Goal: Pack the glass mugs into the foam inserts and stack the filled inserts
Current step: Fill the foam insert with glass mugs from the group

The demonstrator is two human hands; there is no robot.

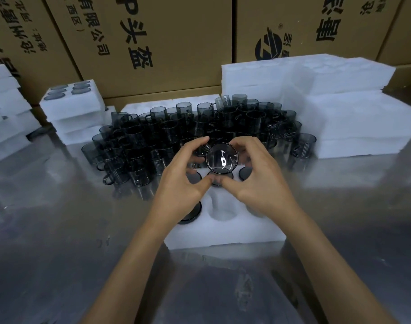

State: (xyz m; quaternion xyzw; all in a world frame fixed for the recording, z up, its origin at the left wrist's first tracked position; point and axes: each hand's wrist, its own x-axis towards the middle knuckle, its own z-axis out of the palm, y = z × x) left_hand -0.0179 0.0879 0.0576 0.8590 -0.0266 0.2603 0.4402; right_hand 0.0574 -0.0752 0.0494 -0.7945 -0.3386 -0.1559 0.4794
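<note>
- Glass mug point(222, 160): smoky grey, held just above the far row of the foam insert point(223, 232); its round end faces the camera, so its long axis runs roughly along the line of sight. Whether mouth or base shows, I cannot tell.
- Left hand point(184, 176): fingers curled round the mug's left side, thumb beneath.
- Right hand point(258, 181): fingers curled round its right side; the two-handed hold likely serves to turn and aim it at a pocket.
- Foam insert: dark mug ends fill several pockets; nearer pockets open.
- Loose mugs point(176, 132): massed behind the insert, within reach.
- Filled stack point(71, 106): far left of the insert.
</note>
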